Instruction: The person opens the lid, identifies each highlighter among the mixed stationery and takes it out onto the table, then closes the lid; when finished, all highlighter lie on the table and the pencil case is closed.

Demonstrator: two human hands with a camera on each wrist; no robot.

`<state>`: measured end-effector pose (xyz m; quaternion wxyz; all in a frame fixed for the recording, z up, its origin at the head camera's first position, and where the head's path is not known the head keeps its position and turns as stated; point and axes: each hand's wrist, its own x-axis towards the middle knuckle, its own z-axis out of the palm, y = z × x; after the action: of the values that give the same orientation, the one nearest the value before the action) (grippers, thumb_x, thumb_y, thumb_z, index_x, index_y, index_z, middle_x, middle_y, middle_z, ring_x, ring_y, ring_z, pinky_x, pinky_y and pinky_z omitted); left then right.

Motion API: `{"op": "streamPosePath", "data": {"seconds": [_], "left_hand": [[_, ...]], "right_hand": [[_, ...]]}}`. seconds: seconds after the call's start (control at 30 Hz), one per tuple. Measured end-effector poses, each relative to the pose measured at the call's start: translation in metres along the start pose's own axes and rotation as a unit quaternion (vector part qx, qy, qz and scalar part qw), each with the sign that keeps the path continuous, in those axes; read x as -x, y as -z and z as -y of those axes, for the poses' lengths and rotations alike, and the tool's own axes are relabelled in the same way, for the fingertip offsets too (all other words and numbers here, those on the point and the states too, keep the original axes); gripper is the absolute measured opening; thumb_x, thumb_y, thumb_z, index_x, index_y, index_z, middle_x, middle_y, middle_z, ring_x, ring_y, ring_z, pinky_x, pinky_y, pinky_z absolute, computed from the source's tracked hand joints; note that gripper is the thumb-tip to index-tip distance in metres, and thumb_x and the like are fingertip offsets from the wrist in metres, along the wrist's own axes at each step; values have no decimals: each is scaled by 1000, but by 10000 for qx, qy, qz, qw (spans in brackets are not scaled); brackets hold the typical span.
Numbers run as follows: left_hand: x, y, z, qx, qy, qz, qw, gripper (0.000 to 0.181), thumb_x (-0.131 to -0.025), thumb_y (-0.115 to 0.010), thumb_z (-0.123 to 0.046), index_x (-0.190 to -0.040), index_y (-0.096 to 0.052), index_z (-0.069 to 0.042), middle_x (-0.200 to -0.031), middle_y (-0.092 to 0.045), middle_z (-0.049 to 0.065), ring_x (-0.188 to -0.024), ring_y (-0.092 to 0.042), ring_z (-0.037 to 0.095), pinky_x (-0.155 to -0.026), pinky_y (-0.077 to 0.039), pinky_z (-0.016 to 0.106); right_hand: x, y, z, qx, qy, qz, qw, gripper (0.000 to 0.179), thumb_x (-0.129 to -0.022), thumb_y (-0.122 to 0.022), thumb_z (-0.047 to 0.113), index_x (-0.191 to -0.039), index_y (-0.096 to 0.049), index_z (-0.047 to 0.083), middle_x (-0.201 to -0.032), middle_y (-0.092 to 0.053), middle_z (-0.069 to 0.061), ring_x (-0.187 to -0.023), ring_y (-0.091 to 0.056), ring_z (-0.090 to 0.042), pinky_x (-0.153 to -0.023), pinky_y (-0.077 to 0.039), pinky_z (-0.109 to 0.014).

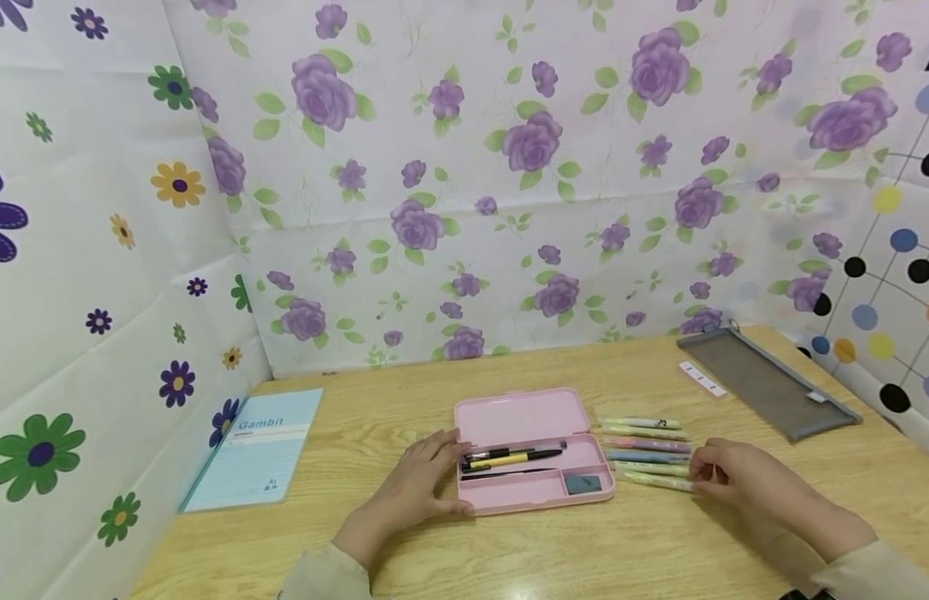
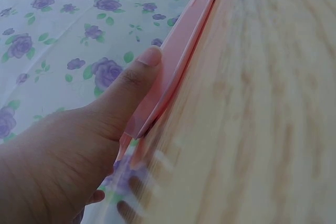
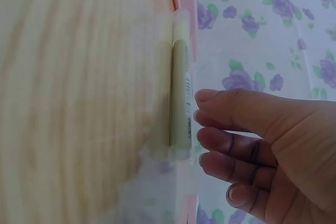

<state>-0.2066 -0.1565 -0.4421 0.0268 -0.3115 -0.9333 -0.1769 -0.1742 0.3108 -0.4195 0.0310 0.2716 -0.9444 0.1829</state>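
Observation:
A pink pencil case (image 1: 512, 496) lies on the table with its lid folded back. In it are a yellow-and-black pen (image 1: 512, 460), other dark pens and a grey eraser (image 1: 582, 484) in the front right compartment. My left hand (image 1: 415, 479) holds the case's left end, thumb at the front corner and fingers at the left edge. Right of the case several highlighters (image 1: 647, 457) lie side by side, yellow, pink and blue. My right hand (image 1: 749, 479) is at the right end of the nearest yellow highlighter (image 3: 180, 93), fingers loosely bent; contact is unclear.
A light blue notebook (image 1: 257, 450) lies at the left of the table. At the back right are a grey mesh zip pouch (image 1: 767, 379) and a small white strip (image 1: 702, 378). Flower-printed cloth (image 1: 434, 167) hangs behind the table.

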Motion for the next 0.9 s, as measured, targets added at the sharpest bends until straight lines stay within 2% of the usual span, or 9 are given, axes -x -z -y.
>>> {"op": "streamPosePath", "data": {"seconds": [0.2, 0.4, 0.67, 0.9], "left_hand": [[-1, -2, -2, -47, -61, -72, 9999, 88, -72, -69, -62, -144, -42, -20, -154, -35, 7, -141, -33, 36, -116, -27, 57], [-4, -3, -2, -135, -96, -26, 9999, 87, -72, -70, -61, -144, -42, -21, -154, -35, 7, -142, -32, 35, -116, -28, 57], [-3, 1, -2, 135, -34, 43, 9999, 88, -71, -70, -62, -144, -43, -21, -154, -35, 9, -142, -31, 38, -115, -27, 60], [-2, 10, 0, 604, 264, -11, 9978, 85, -73, -70, -60, -145, -42, -23, -154, -33, 13, -139, -33, 42, -108, -34, 65]], "right_hand": [[-3, 2, 3, 101, 171, -229, 9995, 9, -84, -73, 22, -86, -64, 21, -78, -53, 18, -66, -44, 11, -54, -44, -17], [-12, 6, 13, -23, 76, -114, 9999, 9, -86, -71, 25, -90, -66, 19, -80, -54, 16, -67, -44, 9, -54, -44, -18], [-31, 7, 29, -386, 203, -135, 9990, 10, -88, -69, 27, -91, -67, 17, -80, -59, 14, -68, -48, 7, -56, -45, -19], [-48, 6, 37, -623, 90, -125, 9979, 10, -90, -67, 25, -93, -67, 16, -82, -60, 11, -69, -49, 5, -57, -45, -20]]}}
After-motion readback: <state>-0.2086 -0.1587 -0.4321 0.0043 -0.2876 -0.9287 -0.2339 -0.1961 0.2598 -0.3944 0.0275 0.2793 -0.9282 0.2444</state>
